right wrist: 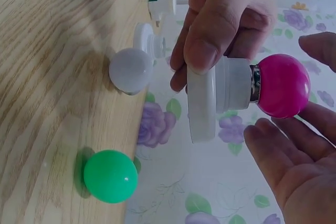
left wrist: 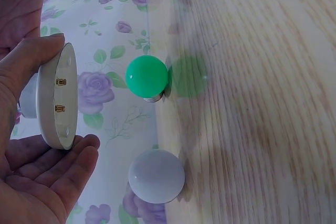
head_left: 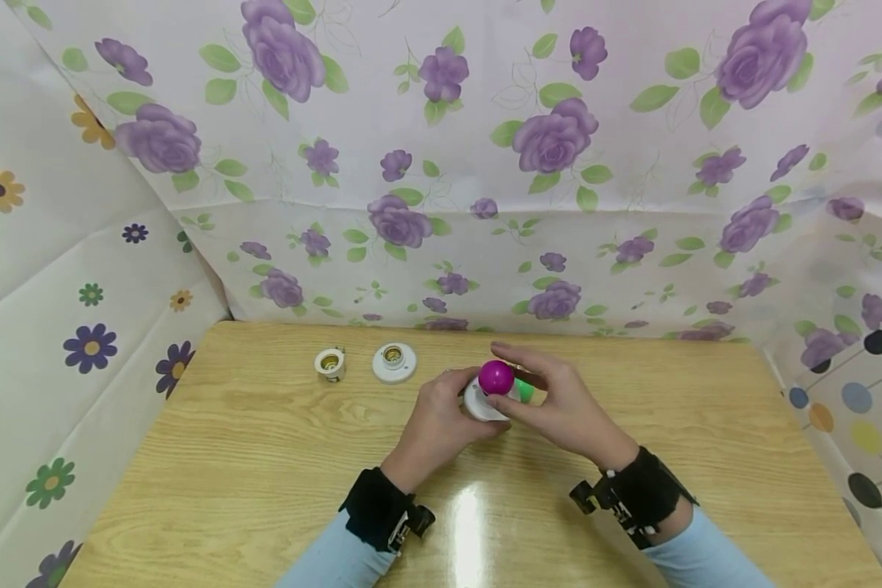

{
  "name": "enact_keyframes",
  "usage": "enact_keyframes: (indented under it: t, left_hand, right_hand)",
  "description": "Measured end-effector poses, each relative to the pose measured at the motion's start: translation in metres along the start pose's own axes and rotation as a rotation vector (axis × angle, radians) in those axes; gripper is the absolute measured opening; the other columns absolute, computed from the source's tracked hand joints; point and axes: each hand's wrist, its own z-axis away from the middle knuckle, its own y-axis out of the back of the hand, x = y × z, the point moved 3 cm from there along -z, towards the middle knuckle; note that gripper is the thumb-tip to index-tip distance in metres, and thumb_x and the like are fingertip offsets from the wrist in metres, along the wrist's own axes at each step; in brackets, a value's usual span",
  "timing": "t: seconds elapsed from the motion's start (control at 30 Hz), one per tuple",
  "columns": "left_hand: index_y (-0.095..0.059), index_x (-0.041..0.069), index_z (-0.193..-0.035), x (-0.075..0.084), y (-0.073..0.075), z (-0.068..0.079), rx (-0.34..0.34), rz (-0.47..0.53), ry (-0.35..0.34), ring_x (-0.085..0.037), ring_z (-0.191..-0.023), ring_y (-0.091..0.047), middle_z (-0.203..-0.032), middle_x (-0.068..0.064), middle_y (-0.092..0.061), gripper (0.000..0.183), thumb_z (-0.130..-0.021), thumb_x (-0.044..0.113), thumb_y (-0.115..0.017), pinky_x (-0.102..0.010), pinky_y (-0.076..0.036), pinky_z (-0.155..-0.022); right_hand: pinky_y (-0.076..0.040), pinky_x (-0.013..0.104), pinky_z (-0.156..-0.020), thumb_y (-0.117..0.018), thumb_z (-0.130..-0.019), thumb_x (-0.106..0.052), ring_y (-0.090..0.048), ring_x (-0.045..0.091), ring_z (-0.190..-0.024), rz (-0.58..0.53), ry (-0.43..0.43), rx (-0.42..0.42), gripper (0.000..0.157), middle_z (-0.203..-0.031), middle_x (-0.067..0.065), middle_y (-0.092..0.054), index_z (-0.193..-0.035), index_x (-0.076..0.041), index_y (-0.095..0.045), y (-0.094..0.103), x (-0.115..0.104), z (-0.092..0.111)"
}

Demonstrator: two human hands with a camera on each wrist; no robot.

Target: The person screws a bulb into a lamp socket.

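My left hand (head_left: 435, 415) grips a white lamp holder (right wrist: 202, 103) by its round base, lifted above the table with the underside and two brass screws showing in the left wrist view. A magenta light bulb (head_left: 496, 377) stands in its socket, a band of metal thread visible between them in the right wrist view. Around this bulb my right hand (head_left: 562, 400) is spread, thumb on one side and fingers on the other, with a gap between thumb and bulb. A green bulb (left wrist: 147, 76) and a white bulb (left wrist: 156, 176) lie on the table beyond the hands; the white one is hidden in the head view.
Toward the back left of the wooden table (head_left: 265, 457) stand a second round lamp holder (head_left: 394, 363) and a smaller white socket (head_left: 330, 364). A flowered curtain (head_left: 441, 269) hangs along the table's back edge.
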Motion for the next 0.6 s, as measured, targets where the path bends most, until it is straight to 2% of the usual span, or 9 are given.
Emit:
enact_keyframes:
  t: [0.17, 0.33, 0.6]
  left_hand:
    - [-0.054, 0.027, -0.126, -0.0016, -0.0017, -0.0011, 0.008, -0.016, -0.012, -0.002, -0.103, -0.050, -0.112, 0.013, -0.054, 0.067, -0.068, 0.050, -0.078, -0.023, -0.044, -0.084]
    - [-0.054, 0.026, -0.125, -0.0024, -0.0021, -0.0016, 0.011, -0.021, -0.015, -0.002, -0.102, -0.051, -0.112, 0.013, -0.055, 0.068, -0.067, 0.051, -0.078, -0.023, -0.044, -0.084]
    - [-0.054, 0.027, -0.126, -0.0027, -0.0027, -0.0016, 0.006, -0.017, -0.006, -0.003, -0.102, -0.051, -0.113, 0.013, -0.055, 0.068, -0.068, 0.052, -0.077, -0.023, -0.044, -0.084]
  right_hand:
    - [-0.043, 0.039, -0.090, -0.067, -0.085, -0.008, -0.045, 0.025, -0.121, -0.005, 0.008, -0.014, 0.052, -0.133, 0.007, -0.049, -0.134, -0.006, -0.048, -0.0018, 0.0040, 0.0006]
    - [-0.043, 0.039, -0.090, -0.064, -0.086, -0.006, -0.046, 0.023, -0.120, -0.027, -0.023, -0.028, 0.049, -0.132, 0.005, -0.049, -0.133, -0.007, -0.049, -0.0026, 0.0055, 0.0009]
    - [-0.045, 0.043, -0.087, -0.062, -0.086, -0.003, -0.048, 0.024, -0.117, -0.028, -0.032, -0.033, 0.047, -0.131, 0.008, -0.051, -0.132, -0.005, -0.050, -0.0022, 0.0031, 0.0009]
